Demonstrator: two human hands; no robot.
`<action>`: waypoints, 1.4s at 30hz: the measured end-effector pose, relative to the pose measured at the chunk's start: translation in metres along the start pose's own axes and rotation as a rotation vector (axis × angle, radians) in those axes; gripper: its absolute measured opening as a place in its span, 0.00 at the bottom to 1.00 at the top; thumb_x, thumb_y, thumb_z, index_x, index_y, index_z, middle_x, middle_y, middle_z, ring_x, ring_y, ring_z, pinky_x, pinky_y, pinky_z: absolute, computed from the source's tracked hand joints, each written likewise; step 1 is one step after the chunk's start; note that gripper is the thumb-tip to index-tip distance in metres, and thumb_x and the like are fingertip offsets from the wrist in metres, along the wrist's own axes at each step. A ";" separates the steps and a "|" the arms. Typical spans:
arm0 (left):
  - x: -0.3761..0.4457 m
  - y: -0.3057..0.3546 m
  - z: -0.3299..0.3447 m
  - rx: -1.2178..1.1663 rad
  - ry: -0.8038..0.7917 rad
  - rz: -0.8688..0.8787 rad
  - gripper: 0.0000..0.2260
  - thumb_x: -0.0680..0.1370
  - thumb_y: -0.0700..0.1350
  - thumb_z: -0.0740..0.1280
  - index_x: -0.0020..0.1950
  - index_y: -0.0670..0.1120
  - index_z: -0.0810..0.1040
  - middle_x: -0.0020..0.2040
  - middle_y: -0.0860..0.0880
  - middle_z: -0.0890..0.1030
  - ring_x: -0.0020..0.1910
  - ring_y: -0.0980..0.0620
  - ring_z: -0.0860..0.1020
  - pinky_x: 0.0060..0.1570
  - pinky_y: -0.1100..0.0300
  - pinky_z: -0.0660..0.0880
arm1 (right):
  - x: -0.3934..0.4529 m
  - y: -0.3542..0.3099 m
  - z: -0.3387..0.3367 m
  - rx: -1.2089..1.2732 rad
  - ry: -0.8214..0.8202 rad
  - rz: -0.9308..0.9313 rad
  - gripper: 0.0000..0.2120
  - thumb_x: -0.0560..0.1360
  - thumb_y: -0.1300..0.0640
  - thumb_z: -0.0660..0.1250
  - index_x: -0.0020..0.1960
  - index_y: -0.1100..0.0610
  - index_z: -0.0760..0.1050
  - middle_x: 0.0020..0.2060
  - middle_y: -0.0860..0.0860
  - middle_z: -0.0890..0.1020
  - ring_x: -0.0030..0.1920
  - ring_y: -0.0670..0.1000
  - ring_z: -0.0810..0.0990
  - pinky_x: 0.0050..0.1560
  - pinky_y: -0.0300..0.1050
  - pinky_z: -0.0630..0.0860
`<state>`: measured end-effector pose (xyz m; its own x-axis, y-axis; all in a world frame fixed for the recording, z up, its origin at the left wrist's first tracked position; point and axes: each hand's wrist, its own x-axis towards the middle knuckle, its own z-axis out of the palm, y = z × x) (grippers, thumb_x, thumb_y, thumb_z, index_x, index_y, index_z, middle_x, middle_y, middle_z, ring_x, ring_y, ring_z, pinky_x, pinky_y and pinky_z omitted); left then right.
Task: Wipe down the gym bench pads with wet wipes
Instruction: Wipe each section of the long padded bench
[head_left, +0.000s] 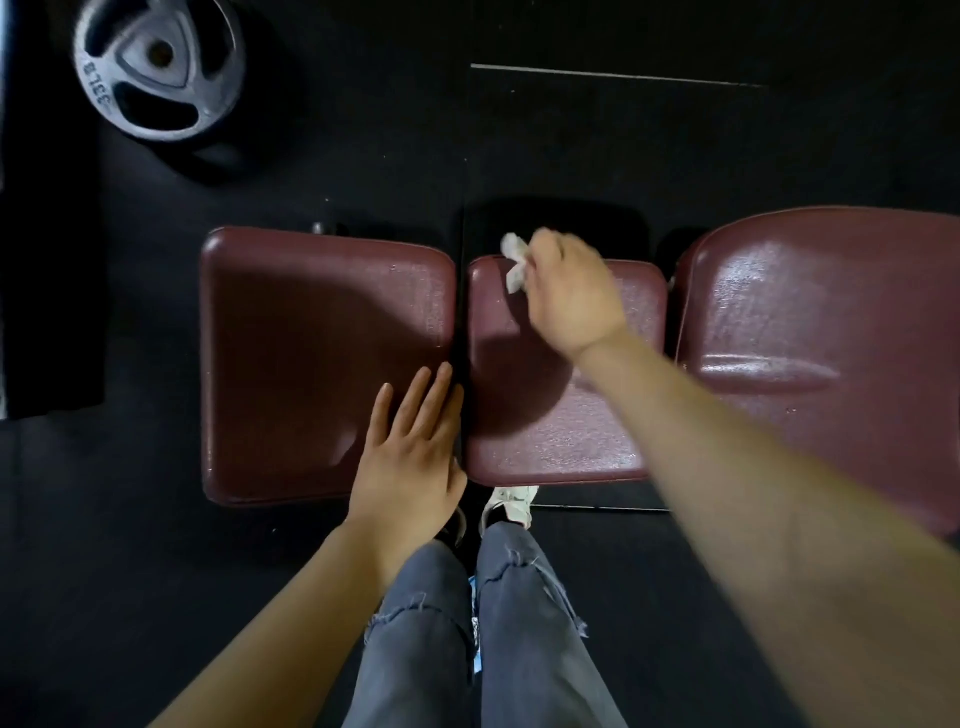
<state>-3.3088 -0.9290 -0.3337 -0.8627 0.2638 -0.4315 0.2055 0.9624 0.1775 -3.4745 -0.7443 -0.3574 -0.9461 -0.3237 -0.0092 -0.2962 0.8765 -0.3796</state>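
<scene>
Three maroon bench pads lie side by side below me: a left pad, a narrower middle pad and a large right pad that shines wet. My right hand is over the far end of the middle pad and grips a crumpled white wet wipe that sticks out on its left. My left hand rests flat on the left pad's near right corner, fingers straight.
A grey weight plate leans at the far left on the black rubber floor. My legs in grey jeans and a white shoe stand right in front of the middle pad.
</scene>
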 end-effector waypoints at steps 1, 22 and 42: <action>0.000 0.001 0.001 0.008 -0.009 -0.001 0.30 0.74 0.50 0.56 0.76 0.44 0.67 0.79 0.45 0.60 0.79 0.46 0.57 0.76 0.42 0.51 | -0.024 -0.008 0.007 0.037 0.027 0.055 0.04 0.75 0.61 0.63 0.45 0.63 0.72 0.35 0.61 0.78 0.34 0.62 0.76 0.32 0.48 0.68; 0.003 0.001 -0.003 0.001 -0.067 0.002 0.33 0.76 0.51 0.66 0.79 0.47 0.60 0.81 0.46 0.52 0.80 0.46 0.45 0.77 0.41 0.44 | -0.130 -0.007 0.014 0.117 -0.153 0.067 0.13 0.63 0.67 0.74 0.41 0.58 0.71 0.35 0.54 0.77 0.35 0.56 0.75 0.34 0.45 0.73; 0.005 0.002 -0.008 0.017 -0.092 -0.001 0.31 0.76 0.50 0.59 0.79 0.47 0.60 0.81 0.47 0.53 0.80 0.46 0.47 0.76 0.42 0.42 | -0.187 -0.007 0.016 0.130 0.051 0.357 0.05 0.78 0.60 0.58 0.46 0.60 0.71 0.36 0.57 0.78 0.34 0.59 0.76 0.34 0.49 0.73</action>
<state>-3.3165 -0.9266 -0.3283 -0.8170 0.2671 -0.5110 0.2136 0.9634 0.1621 -3.2937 -0.6953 -0.3679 -0.9931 0.0147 -0.1168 0.0688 0.8771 -0.4754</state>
